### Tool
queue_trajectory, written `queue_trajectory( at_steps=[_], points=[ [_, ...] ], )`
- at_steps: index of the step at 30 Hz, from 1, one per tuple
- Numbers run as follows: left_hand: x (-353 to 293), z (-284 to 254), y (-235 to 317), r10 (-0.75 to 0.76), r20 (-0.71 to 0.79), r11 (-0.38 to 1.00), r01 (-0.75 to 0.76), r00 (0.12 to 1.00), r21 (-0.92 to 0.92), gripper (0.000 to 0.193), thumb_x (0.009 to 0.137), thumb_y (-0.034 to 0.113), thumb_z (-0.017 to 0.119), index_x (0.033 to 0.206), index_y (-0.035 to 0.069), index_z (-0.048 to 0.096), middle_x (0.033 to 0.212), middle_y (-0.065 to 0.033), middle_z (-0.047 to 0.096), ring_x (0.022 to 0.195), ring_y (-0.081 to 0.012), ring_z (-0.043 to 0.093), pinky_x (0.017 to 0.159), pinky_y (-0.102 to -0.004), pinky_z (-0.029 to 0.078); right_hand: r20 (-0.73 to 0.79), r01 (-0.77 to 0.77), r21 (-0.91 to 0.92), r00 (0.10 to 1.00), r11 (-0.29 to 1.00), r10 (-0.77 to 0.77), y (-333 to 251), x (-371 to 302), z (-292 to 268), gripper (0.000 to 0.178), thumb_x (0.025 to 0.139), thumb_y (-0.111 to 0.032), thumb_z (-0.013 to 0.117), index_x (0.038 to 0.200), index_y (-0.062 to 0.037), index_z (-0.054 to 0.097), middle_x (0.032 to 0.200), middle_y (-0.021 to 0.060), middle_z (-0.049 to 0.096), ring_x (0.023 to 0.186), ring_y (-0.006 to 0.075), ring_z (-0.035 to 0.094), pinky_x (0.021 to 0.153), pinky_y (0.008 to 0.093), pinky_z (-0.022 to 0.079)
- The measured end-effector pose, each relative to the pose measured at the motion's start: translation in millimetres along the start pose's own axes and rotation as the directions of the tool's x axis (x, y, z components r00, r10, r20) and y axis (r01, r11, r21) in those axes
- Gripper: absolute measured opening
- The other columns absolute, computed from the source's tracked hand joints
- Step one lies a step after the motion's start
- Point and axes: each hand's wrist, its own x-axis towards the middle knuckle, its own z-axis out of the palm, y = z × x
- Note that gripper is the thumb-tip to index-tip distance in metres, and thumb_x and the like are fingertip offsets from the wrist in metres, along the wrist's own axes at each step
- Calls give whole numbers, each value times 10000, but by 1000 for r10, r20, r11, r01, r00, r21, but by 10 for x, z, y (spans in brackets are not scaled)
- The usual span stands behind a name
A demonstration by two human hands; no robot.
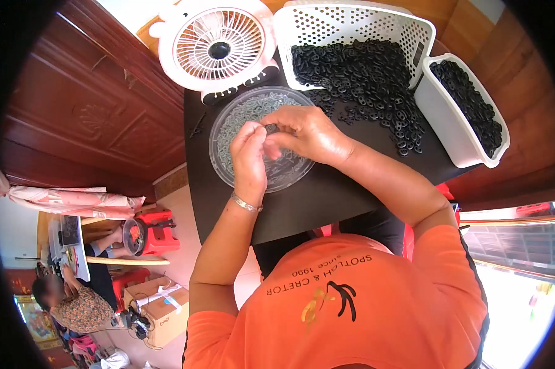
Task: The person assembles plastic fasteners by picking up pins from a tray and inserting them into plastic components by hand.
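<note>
1. While both forearms reach over the black table (314, 212), the left hand (249, 154) and the right hand (311, 132) meet above a round clear bowl (283, 182).
2. Curled inward, the right hand's thumb and fingers close around a small dark piece (271, 129), partly hidden between the two hands.
3. Bent fingers and a raised thumb bring the left hand right beside that piece; whether it grips anything, I cannot tell. A bracelet (247, 202) circles its wrist.
4. Many thin, silvery metal bits (234, 123) fill the bowl under the hands.
5. Beyond the bowl, to the right, a white basket (345, 21) with holes in its wall holds black pieces (357, 67), which spread out onto the table.
6. Farther right, a white tub (440, 123) holds more of them.
7. Just behind the bowl, to the left, stands a white fan (219, 49).
8. Well apart, at the far left, another person (74, 304) sits near a red stool (157, 234) and a cardboard box (167, 313).
</note>
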Motion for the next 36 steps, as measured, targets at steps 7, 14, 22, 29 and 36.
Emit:
queue_trajectory(
  at_steps=[7, 14, 22, 29, 36],
  points=[
    [-12, -14, 54, 43, 128, 997, -52, 991, 63, 190, 908, 175, 439, 785, 37, 483, 656, -36, 471, 556, -128, 491, 518, -244, 393, 78, -54, 138, 996, 989, 43, -37, 21, -78, 277, 719, -125, 745, 965, -40, 651, 771, 69, 638, 622, 143, 596, 568, 264, 478],
    [-3, 6, 58, 40, 127, 999, -42, 991, 20, 202, 884, 170, 471, 736, 36, 500, 606, -33, 494, 488, -104, 467, 463, -222, 362, 71, 89, -17, 994, 996, -87, -79, 51, -144, 275, 708, -162, 749, 935, -41, 651, 768, 65, 636, 630, 186, 604, 568, 282, 485],
    [-10, -10, 54, 33, 128, 996, -44, 991, 77, 222, 886, 174, 465, 719, 34, 502, 592, -38, 499, 492, -102, 466, 470, -223, 363, 28, 139, -73, 990, 988, -137, -68, 36, -97, 201, 701, -183, 720, 829, -57, 631, 770, 86, 631, 724, 288, 616, 642, 361, 493],
    [-44, 11, 72, 64, 129, 991, -79, 990, 110, 225, 888, 177, 469, 721, 30, 501, 607, -37, 506, 520, -93, 473, 486, -217, 369, 14, 212, -121, 977, 970, -212, -86, 38, -98, 226, 697, -136, 732, 879, -40, 639, 776, 73, 638, 664, 251, 620, 589, 326, 501],
    [-25, 41, 50, 40, 67, 996, -46, 997, 78, 190, 891, 167, 486, 760, 30, 508, 629, -18, 513, 531, -70, 462, 496, -201, 365, 9, 201, -122, 980, 972, -201, -77, 48, -117, 242, 693, -113, 730, 909, -44, 646, 786, 85, 640, 662, 254, 619, 586, 324, 501]
  ],
)
